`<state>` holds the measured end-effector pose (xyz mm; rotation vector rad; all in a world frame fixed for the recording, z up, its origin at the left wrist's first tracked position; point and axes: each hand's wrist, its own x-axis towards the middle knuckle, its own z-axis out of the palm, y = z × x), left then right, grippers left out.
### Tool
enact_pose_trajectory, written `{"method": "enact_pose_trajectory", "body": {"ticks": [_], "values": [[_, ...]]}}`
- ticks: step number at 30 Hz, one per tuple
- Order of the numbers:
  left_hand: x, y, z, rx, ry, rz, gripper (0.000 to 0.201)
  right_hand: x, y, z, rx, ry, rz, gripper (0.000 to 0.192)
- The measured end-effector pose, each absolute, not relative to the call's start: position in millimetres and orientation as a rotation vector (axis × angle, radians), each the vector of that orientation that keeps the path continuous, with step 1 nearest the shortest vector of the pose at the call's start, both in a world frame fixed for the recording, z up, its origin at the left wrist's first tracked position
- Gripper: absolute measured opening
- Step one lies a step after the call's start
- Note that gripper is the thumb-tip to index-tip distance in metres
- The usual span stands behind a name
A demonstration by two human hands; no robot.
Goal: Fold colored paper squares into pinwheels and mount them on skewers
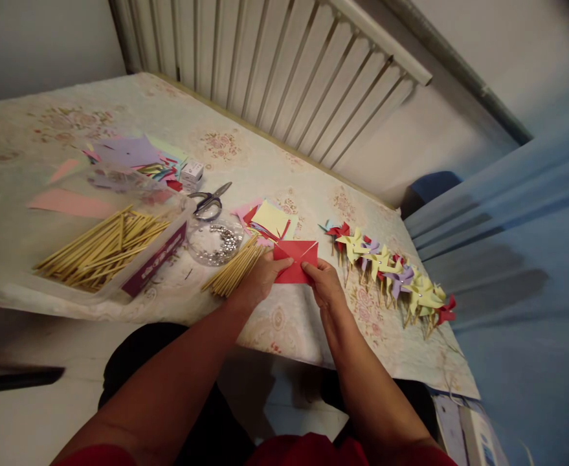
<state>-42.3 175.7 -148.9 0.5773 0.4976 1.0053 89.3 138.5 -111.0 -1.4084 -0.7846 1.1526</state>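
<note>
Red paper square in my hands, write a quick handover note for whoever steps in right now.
Left hand and right hand both pinch the red paper square, cut along its diagonals, just above the table.
Loose sticks lie left of it, more in the tray; pin dish and scissors behind.
Done: a row of finished pinwheels on the right.
Left: this square is still flat, without a stick.
</note>
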Motion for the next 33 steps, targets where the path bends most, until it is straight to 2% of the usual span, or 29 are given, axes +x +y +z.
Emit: {"method": "enact_pose_trajectory", "body": {"ticks": [5,13,25,33], "values": [[-42.6,175.4,-148.1,0.642,0.534,1.059,0.049,88.1,138.9,-111.9,-1.408,-0.781,1.145,0.025],[-42.8,173.4,-141.5,0.629,0.582,1.017,0.037,84.9,136.6,-111.6,-1.408,-0.827,1.157,0.027],[-44.3,172.3,-139.0,0.683,0.648,1.002,0.035,84.5,136.4,-112.2,-1.402,-0.817,1.16,0.028],[-43.3,174.1,-143.1,0.735,0.636,1.026,0.041,85.1,135.3,-114.5,-1.399,-0.824,1.164,0.031]]}}
